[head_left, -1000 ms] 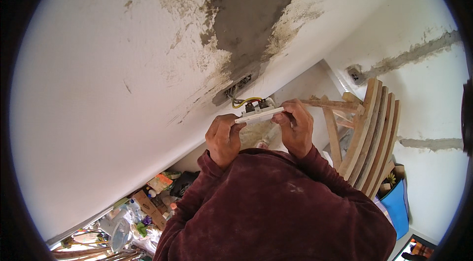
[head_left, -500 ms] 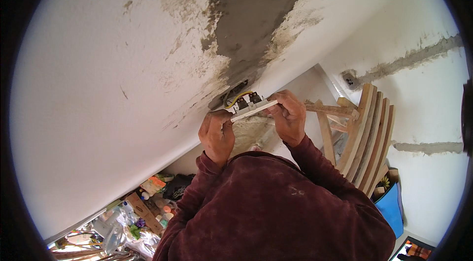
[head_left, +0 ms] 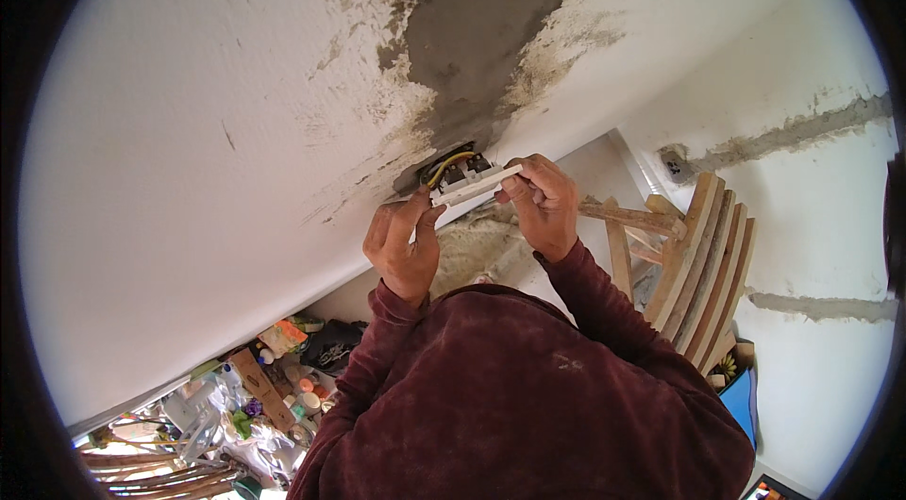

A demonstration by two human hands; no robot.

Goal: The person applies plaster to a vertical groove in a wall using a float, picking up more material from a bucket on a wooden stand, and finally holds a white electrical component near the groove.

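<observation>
You pinch the flat white plastic socket plate [head_left: 479, 183] at both ends, left hand [head_left: 404, 241] and right hand [head_left: 545, 203] clamped on it, holding it level against the wired wall opening [head_left: 451, 163].

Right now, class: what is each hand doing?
Left hand: fingers pinching the left end of the white socket plate.
Right hand: closed on the plate's right end.

soft, even daylight fills the view; the white wall [head_left: 189, 170] reads bright without glare. shadows are faint, darkest inside the wall opening [head_left: 444, 165] above the hands. focus is sharp at centre. fisheye curvature bends straight edges near the rim, and a black vignette rings the frame.
</observation>
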